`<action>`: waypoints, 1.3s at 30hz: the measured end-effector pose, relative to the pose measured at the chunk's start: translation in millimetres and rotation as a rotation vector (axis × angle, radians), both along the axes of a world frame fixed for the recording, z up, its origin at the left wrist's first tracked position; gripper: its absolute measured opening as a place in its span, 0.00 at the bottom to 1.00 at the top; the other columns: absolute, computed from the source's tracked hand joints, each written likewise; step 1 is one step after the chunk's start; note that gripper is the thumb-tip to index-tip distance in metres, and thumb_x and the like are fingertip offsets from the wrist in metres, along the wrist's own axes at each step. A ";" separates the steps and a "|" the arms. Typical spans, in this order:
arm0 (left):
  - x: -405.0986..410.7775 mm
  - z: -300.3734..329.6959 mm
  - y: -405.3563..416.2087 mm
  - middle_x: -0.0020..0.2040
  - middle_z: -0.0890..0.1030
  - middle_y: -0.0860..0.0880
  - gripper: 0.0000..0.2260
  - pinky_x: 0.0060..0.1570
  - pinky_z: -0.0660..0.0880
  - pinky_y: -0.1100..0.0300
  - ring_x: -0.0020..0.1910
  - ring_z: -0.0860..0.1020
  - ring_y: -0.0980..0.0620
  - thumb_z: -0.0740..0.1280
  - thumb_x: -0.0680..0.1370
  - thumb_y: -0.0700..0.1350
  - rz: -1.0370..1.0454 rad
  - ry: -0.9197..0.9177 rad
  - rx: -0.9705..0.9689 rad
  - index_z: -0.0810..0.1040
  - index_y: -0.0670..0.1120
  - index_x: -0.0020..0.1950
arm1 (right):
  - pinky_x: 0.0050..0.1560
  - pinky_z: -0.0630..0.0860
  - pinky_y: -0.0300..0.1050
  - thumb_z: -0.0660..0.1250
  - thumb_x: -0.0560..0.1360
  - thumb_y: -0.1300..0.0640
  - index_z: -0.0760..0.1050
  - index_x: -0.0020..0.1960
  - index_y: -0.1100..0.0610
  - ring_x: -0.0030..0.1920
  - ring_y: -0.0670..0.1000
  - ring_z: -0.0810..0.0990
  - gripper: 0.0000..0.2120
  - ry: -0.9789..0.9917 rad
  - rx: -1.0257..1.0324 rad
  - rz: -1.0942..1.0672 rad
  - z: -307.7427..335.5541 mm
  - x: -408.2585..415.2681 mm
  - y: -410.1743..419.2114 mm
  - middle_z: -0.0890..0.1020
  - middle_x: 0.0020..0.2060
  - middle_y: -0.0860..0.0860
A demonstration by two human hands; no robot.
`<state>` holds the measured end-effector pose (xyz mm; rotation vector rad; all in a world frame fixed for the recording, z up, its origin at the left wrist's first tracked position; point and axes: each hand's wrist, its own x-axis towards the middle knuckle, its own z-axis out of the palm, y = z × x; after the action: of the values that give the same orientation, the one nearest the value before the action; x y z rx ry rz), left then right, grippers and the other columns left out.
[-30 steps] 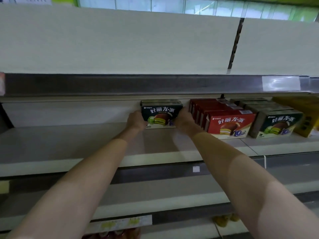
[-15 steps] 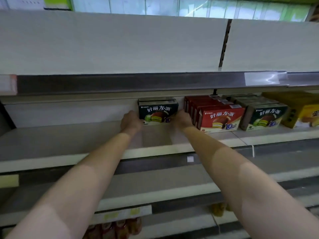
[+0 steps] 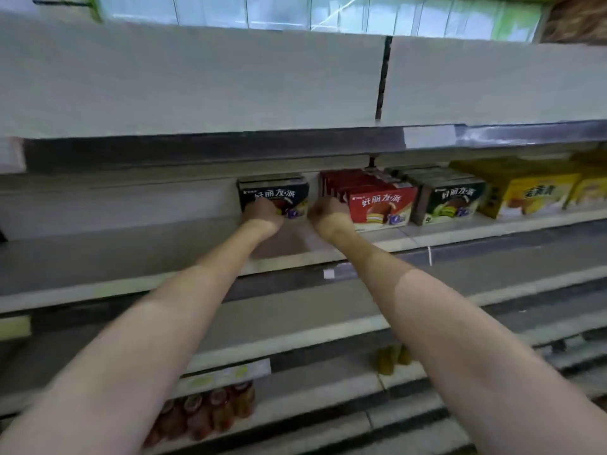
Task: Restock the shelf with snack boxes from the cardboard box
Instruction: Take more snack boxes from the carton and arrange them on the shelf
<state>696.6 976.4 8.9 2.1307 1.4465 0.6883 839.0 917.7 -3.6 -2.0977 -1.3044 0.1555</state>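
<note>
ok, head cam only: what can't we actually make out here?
- Fingers of the left hand and right hand: hidden behind the backs of the hands, so contact with the dark snack box is unclear.
- Boxes behind the dark snack box: hidden by its front face.
- Cardboard box: out of frame.
- Bottles on a lower shelf: blurred, labels unreadable.
- Yellow boxes: cut off by the right edge.

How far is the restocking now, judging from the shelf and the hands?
Done: a red row, a green row and yellow boxes stand on the shelf. In hand: the left hand and right hand are at the dark box. Left: the stretch further left holds nothing; the cardboard box is out of view.
</note>
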 end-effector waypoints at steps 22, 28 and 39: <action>333.8 -105.3 -399.7 0.35 0.80 0.42 0.10 0.34 0.75 0.58 0.33 0.78 0.46 0.66 0.80 0.40 -0.704 -0.224 -0.393 0.77 0.43 0.39 | 0.52 0.78 0.52 0.64 0.78 0.51 0.80 0.52 0.58 0.53 0.62 0.82 0.11 0.224 -0.003 -0.460 -123.8 268.3 -470.7 0.84 0.50 0.59; 410.4 -176.9 -547.9 0.39 0.83 0.40 0.04 0.38 0.75 0.55 0.37 0.79 0.45 0.67 0.78 0.39 -0.906 -0.235 -0.520 0.81 0.42 0.44 | 0.55 0.74 0.44 0.66 0.78 0.56 0.80 0.58 0.58 0.57 0.55 0.81 0.11 0.341 0.123 -0.761 -179.2 298.4 -629.7 0.84 0.54 0.54; 515.7 -263.0 -715.0 0.41 0.83 0.50 0.03 0.42 0.76 0.58 0.41 0.80 0.52 0.70 0.77 0.43 -1.204 -0.070 -0.650 0.81 0.49 0.50 | 0.46 0.71 0.34 0.66 0.80 0.54 0.78 0.61 0.51 0.50 0.44 0.77 0.10 0.565 0.371 -1.214 -262.7 351.1 -797.7 0.80 0.51 0.45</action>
<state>1212.2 261.4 -254.0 1.9135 0.1036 -0.1644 1190.1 120.0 -266.3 -1.9463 0.3323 -0.0330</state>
